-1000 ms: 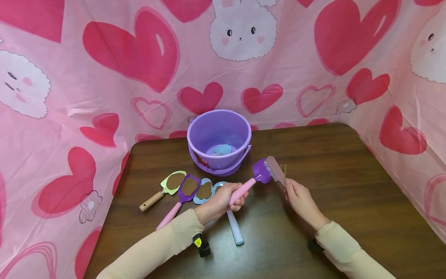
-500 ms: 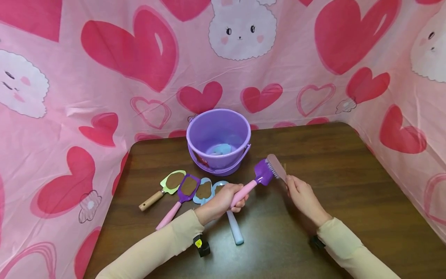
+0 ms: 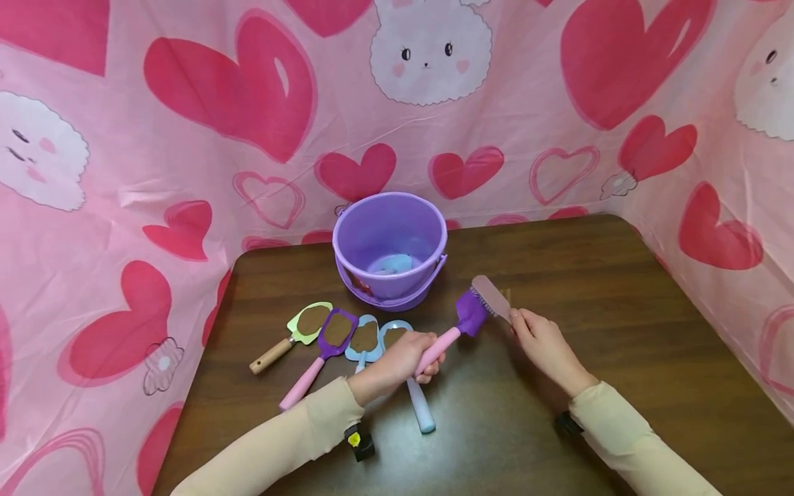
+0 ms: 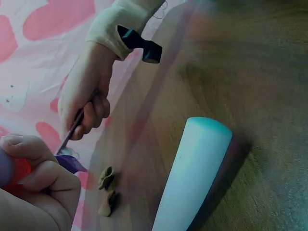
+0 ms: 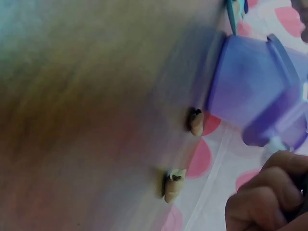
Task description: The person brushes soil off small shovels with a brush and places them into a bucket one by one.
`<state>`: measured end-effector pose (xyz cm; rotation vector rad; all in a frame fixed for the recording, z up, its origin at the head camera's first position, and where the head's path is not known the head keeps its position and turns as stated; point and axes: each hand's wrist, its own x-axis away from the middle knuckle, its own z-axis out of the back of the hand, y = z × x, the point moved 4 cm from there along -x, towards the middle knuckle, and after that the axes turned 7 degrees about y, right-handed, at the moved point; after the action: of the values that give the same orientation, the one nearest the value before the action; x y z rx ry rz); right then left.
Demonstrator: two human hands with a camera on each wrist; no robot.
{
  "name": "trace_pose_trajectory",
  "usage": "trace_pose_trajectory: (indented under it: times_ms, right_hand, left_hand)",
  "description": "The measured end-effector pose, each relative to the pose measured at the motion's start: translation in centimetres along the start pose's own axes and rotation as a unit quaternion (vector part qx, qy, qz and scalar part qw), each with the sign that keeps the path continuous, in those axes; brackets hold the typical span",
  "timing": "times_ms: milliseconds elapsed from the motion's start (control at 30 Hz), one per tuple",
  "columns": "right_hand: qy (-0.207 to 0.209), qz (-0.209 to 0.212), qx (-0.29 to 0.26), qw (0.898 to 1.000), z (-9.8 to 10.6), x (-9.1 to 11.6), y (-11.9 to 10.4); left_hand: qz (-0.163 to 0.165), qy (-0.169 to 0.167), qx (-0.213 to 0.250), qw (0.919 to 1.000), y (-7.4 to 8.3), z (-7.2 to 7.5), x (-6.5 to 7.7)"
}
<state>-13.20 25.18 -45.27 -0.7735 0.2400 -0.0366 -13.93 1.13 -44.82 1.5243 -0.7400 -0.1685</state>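
Observation:
My left hand (image 3: 397, 365) grips the pink handle (image 3: 438, 351) of a toy shovel, its purple head (image 3: 470, 315) tilted up to the right above the table. My right hand (image 3: 552, 351) pinches a pinkish-brown brush (image 3: 494, 299) near its handle end. The bristles meet the upper right edge of the shovel head. In the left wrist view, the right hand (image 4: 86, 101) has its fingers curled round the thin brush handle (image 4: 76, 126). The right wrist view shows curled fingers (image 5: 262, 199) at the lower right; most of the brush is out of sight there.
A purple bucket (image 3: 347, 238) with a light blue item (image 3: 395, 264) inside stands behind. Left of the hands lie cut-out toy shovels: green (image 3: 294, 331), purple (image 3: 329, 349), light blue (image 3: 370, 355) and one with a pale handle (image 3: 422, 410). Small tan curled pieces (image 5: 174, 186) lie beyond the brush.
The shovel head has shifted slightly right and down. The brush has turned flatter, its bristles now at the head's upper right edge, and the right hand has moved slightly right.

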Motion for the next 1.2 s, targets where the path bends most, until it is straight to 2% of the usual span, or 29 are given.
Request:
trace_pose_trajectory:
  times_ms: [67, 133, 200, 233, 300, 367, 500, 567, 667, 833, 967, 1033, 1100, 1200]
  right_hand:
    - [0.014, -0.002, 0.008, 1.0, 0.5, -0.2, 0.0]
    - [0.032, -0.004, 0.006, 0.999, 1.1, -0.3, 0.0]
    - [0.045, -0.009, 0.001, 0.999, 1.7, -0.4, 0.0]
    - [0.047, -0.01, -0.002, 0.999, 1.9, -0.4, 0.1]
    - [0.048, -0.014, -0.004, 0.999, 2.4, -0.4, 0.3]
    - [0.048, -0.017, -0.008, 0.999, 2.9, -0.4, 0.6]
    - [0.054, -0.017, -0.01, 0.998, 3.8, -0.5, 1.0]
    - [0.052, -0.016, -0.011, 0.998, 4.0, -0.6, 1.1]
    - [0.045, -0.013, -0.014, 0.999, 3.8, -0.5, 1.1]
    - [0.042, -0.015, -0.015, 0.999, 3.6, -0.2, 1.1]
    - [0.041, -0.014, -0.016, 0.999, 3.6, -0.2, 1.1]
    - [0.038, -0.014, -0.015, 0.999, 3.6, -0.1, 1.0]
    - [0.032, -0.015, -0.014, 0.999, 3.6, 0.0, 1.1]
    - [0.024, -0.015, -0.011, 1.0, 3.6, 0.1, 1.1]
  left_hand:
    - [-0.009, 0.003, -0.025, 0.9997, 0.1, -0.1, 0.3]
    - [-0.035, 0.016, -0.07, 0.9968, 0.5, 0.0, 0.6]
    - [-0.08, 0.039, -0.143, 0.9857, 1.6, 0.2, 1.2]
    - [-0.103, 0.053, -0.182, 0.9764, 2.2, 0.4, 1.6]
    - [-0.152, 0.088, -0.267, 0.9475, 3.8, 0.8, 2.5]
    - [-0.192, 0.123, -0.339, 0.9127, 5.6, 1.3, 3.5]
    - [-0.244, 0.186, -0.414, 0.8567, 9.0, 2.6, 5.4]
    - [-0.261, 0.216, -0.438, 0.8327, 10.6, 3.4, 6.0]
    - [-0.264, 0.257, -0.47, 0.8022, 12.6, 4.9, 6.6]
    - [-0.24, 0.303, -0.509, 0.7693, 14.9, 7.3, 6.3]
    - [-0.215, 0.316, -0.545, 0.7467, 15.7, 8.9, 5.3]
    - [-0.205, 0.319, -0.566, 0.7318, 15.9, 9.5, 4.6]
    - [-0.198, 0.322, -0.581, 0.7208, 16.1, 10.0, 3.9]
    - [-0.189, 0.321, -0.612, 0.6979, 16.5, 10.2, 2.8]
